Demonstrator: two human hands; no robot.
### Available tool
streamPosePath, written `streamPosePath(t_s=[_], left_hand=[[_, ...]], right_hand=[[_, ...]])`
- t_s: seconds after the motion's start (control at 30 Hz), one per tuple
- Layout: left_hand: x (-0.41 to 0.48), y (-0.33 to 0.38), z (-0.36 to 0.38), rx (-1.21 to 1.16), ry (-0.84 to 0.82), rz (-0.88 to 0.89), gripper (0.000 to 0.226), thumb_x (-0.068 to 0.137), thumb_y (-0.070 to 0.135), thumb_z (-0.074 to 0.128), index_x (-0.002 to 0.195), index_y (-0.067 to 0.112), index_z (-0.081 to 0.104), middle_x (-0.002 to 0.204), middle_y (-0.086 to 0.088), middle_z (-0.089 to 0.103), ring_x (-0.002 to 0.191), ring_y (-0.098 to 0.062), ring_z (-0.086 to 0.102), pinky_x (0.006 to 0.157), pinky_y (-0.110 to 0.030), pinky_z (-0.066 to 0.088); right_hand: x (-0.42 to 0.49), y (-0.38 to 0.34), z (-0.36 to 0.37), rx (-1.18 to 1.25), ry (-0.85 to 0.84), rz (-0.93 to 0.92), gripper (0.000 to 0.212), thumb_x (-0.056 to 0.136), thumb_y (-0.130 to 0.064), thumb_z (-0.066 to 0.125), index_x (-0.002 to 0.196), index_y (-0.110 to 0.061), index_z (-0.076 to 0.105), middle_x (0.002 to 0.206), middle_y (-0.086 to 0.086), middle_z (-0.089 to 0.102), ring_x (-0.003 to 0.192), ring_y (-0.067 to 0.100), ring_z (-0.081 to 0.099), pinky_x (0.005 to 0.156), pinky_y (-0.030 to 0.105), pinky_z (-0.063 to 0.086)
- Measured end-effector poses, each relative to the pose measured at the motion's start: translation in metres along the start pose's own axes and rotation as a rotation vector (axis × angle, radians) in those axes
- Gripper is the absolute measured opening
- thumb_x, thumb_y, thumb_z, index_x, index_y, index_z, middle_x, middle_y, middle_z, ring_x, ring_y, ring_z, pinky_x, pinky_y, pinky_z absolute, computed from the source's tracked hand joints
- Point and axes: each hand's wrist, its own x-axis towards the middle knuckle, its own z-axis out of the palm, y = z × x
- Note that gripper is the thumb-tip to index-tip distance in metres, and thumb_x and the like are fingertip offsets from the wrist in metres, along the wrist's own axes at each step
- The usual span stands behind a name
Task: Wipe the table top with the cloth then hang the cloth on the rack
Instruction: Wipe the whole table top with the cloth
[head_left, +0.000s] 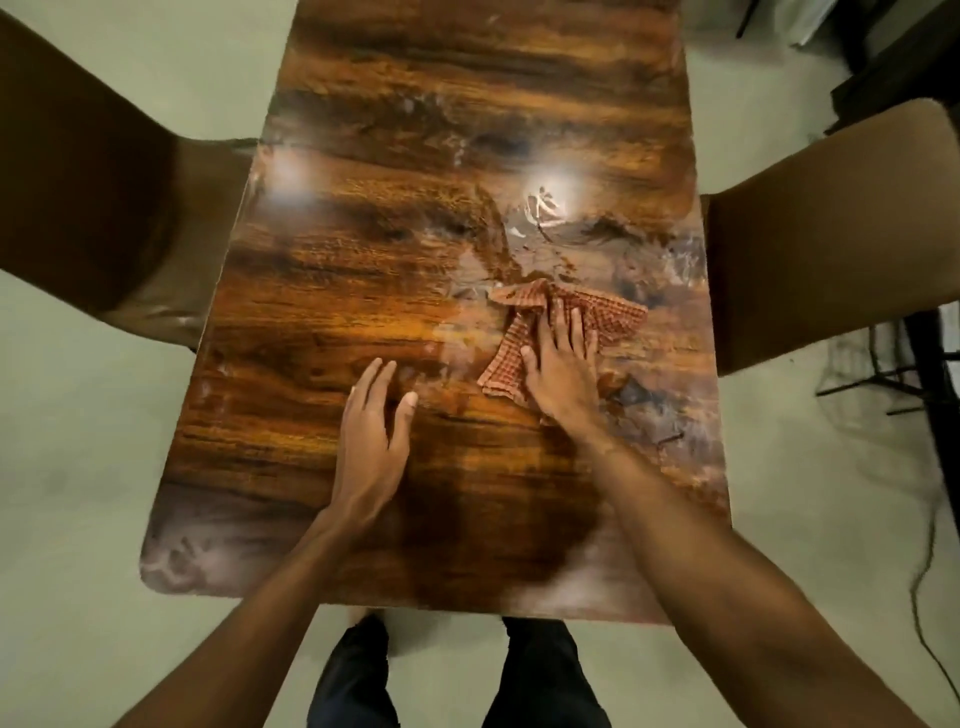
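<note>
Looked down on a long desk (363, 291) of glossy dark wood grain, over a pale floor (78, 467). Found a brown chair (104, 208) close against the desk's left edge and a second chair (831, 234) against its right edge. Noted dark trouser legs (540, 675) below the desk's near edge. Saw the right hand (561, 364) laid flat on the desk's right half, about midway along its length, pressing on the cloth (608, 314); fingers (574, 332) straight and a little apart, clamped on nothing. Saw the left hand (371, 436) flat on bare wood near the desk's middle, clear of the cloth; fingers straight and close together, thumb held apart. Found the cloth, checked red and pale, crumpled on the desk's right half, partly under the right palm, one end trailing toward the desk's right edge and another toward its near edge. Noted pale smears (545, 249) on the desk's right half, farther from the near edge, and glare spots (556, 187) farther up still. Spotted a thin dark cable (930, 571) on the floor off the desk's right side.
</note>
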Motion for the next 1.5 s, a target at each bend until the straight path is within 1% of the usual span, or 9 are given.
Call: streamPosePath(t_s=[0.2, 0.4, 0.67, 0.8, 0.93, 1.03, 1.13, 1.33, 1.5], left_hand=[[0.002, 0.031, 0.046, 0.031, 0.138, -0.112, 0.064, 0.104, 0.055, 0.036, 0.155, 0.017, 0.037, 0.163, -0.005, 0.031, 0.149, -0.021, 0.031, 0.12, -0.05, 0.033], [-0.005, 0.036, 0.044, -0.004, 0.283, -0.16, 0.06, 0.105, 0.05, 0.038, 0.155, 0.016, 0.037, 0.164, -0.003, 0.031, 0.15, -0.016, 0.028, 0.12, -0.035, 0.026], [-0.047, 0.032, 0.025, 0.035, 0.454, -0.254, 0.05, 0.108, 0.032, 0.045, 0.151, 0.006, 0.042, 0.16, -0.012, 0.038, 0.147, -0.025, 0.035, 0.12, -0.047, 0.033], [-0.078, 0.024, 0.026, 0.014, 0.421, -0.242, 0.053, 0.108, 0.038, 0.043, 0.153, 0.011, 0.04, 0.163, -0.008, 0.033, 0.15, -0.023, 0.031, 0.122, -0.045, 0.03], [-0.111, 0.024, 0.037, -0.03, 0.35, -0.227, 0.056, 0.107, 0.041, 0.041, 0.155, 0.013, 0.038, 0.164, -0.006, 0.031, 0.151, -0.021, 0.029, 0.122, -0.044, 0.028], [-0.137, 0.03, 0.046, -0.078, 0.298, -0.189, 0.061, 0.104, 0.048, 0.038, 0.155, 0.014, 0.038, 0.164, -0.005, 0.031, 0.15, -0.022, 0.03, 0.122, -0.047, 0.03], [-0.16, 0.032, 0.053, -0.116, 0.246, -0.18, 0.065, 0.101, 0.051, 0.037, 0.155, 0.015, 0.038, 0.164, -0.006, 0.03, 0.15, -0.023, 0.03, 0.12, -0.052, 0.032], [-0.203, 0.029, 0.067, -0.158, 0.198, -0.122, 0.061, 0.103, 0.049, 0.038, 0.154, 0.016, 0.039, 0.164, -0.002, 0.031, 0.15, -0.02, 0.03, 0.119, -0.053, 0.034], [-0.221, 0.039, 0.078, -0.176, 0.188, -0.115, 0.061, 0.103, 0.05, 0.038, 0.154, 0.016, 0.04, 0.164, -0.002, 0.031, 0.15, -0.021, 0.03, 0.117, -0.056, 0.036]], right_hand=[[0.007, -0.049, 0.015, -0.161, -0.036, -0.677, 0.065, 0.106, -0.053, 0.033, 0.165, -0.027, 0.024, 0.175, 0.002, 0.013, 0.161, 0.028, 0.011, 0.127, 0.064, 0.008], [0.1, -0.019, -0.025, -0.114, -0.033, -0.435, 0.063, 0.11, -0.05, 0.028, 0.166, -0.021, 0.02, 0.176, 0.004, 0.004, 0.162, 0.032, 0.0, 0.127, 0.064, -0.001], [-0.066, -0.06, 0.052, -0.148, -0.088, -0.932, 0.059, 0.107, -0.034, 0.035, 0.164, -0.022, 0.027, 0.175, 0.003, 0.014, 0.161, 0.028, 0.012, 0.127, 0.062, 0.006], [-0.028, -0.005, 0.024, -0.143, -0.018, -0.661, 0.064, 0.103, -0.041, 0.024, 0.162, -0.017, 0.031, 0.172, 0.006, 0.024, 0.159, 0.028, 0.019, 0.129, 0.059, 0.01], [-0.048, 0.034, 0.014, -0.083, 0.038, -0.385, 0.06, 0.109, -0.034, 0.021, 0.166, -0.014, 0.019, 0.176, 0.006, 0.003, 0.162, 0.029, 0.0, 0.129, 0.059, 0.006], [-0.15, 0.015, 0.048, -0.084, -0.004, -0.488, 0.069, 0.105, -0.047, 0.006, 0.166, -0.016, 0.019, 0.175, 0.005, 0.004, 0.162, 0.032, 0.001, 0.126, 0.067, 0.008], [-0.216, 0.023, 0.073, -0.154, -0.075, -0.666, 0.063, 0.106, -0.042, 0.022, 0.165, -0.022, 0.019, 0.175, 0.002, 0.008, 0.161, 0.029, 0.009, 0.125, 0.066, 0.018], [-0.181, 0.102, 0.033, -0.079, -0.002, -0.209, 0.062, 0.112, -0.036, 0.029, 0.168, -0.019, 0.009, 0.176, 0.004, -0.003, 0.162, 0.026, -0.006, 0.131, 0.051, 0.001], [-0.267, 0.081, 0.075, -0.134, -0.033, -0.502, 0.062, 0.11, -0.029, 0.025, 0.168, -0.022, 0.004, 0.176, 0.003, -0.003, 0.162, 0.029, -0.004, 0.129, 0.059, 0.006]])
